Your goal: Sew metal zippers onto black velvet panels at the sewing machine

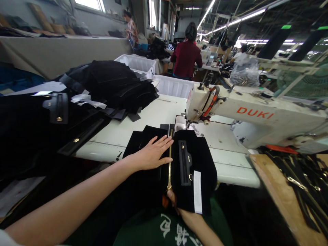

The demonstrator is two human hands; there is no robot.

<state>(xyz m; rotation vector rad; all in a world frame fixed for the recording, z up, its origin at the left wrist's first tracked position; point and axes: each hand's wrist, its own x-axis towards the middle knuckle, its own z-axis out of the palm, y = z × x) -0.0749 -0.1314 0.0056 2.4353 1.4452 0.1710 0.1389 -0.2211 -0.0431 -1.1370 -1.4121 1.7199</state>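
Note:
A black fabric piece (148, 136) lies over the front edge of the sewing table, with a gold-toothed zipper (169, 171) running down its middle. My left hand (153, 155) rests flat on it, fingers spread, their tips at the zipper. At the lower end, close to the zipper pull, my right hand (176, 201) pinches the fabric at the zipper with the thumb on top; its other fingers are mostly hidden. Beside that thumb shows an orange-brown thing (165, 201) I cannot make out. A zipped black patch (185, 164) and a white strip (197, 191) sit on the right panel.
The sewing machine (230, 106) stands just beyond the fabric, its needle area near the top edge. Stacked black pieces (107, 82) cover the left side. A wooden box edge (276, 191) with zippers is at right. White bins (174, 86) and a co-worker (186, 54) are behind.

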